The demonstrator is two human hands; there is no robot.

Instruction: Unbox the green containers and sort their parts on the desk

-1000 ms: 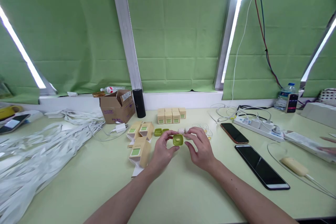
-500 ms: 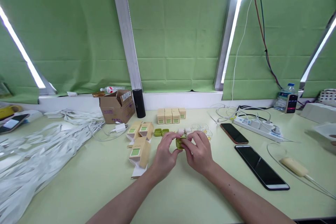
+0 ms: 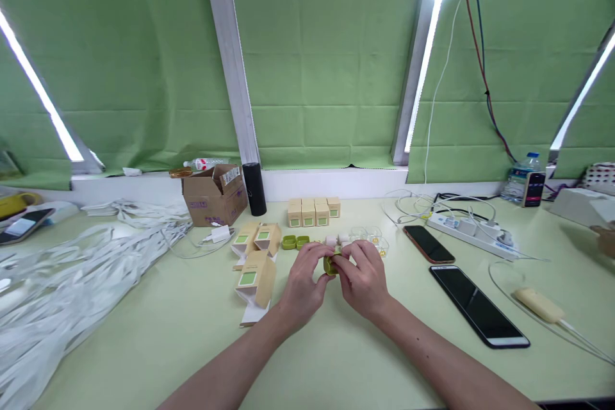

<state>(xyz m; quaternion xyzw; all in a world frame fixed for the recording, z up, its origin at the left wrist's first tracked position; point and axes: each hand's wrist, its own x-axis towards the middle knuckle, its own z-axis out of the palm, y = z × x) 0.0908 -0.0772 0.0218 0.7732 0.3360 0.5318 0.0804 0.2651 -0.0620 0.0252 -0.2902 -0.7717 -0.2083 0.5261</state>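
Observation:
Between my two hands is a small green case (image 3: 330,265), held just above the table. My left hand (image 3: 303,278) pinches its left side between thumb and fingers. My right hand (image 3: 365,278) grips the right side, fingertips partly covering it. Just beyond my left hand sit small green open cases (image 3: 289,242). Small pale pink pieces (image 3: 331,241) and several round clear plastic pieces (image 3: 373,236) lie behind my right hand. Opened kraft paper boxes (image 3: 256,275) with green labels rest left of my left hand. Several closed kraft boxes (image 3: 308,213) stand in a row farther back.
White strips (image 3: 96,282) spread over the left of the table. A cardboard box (image 3: 214,195) and a black cylinder (image 3: 254,189) stand at the back. To the right lie two phones (image 3: 479,307) (image 3: 428,245), a power strip (image 3: 473,236) and a cream charger (image 3: 539,305) with cables.
The green case has turned slightly in my fingers, and both hands have shifted only a little. At the far right edge, a white thing has gone and part of a hand appears.

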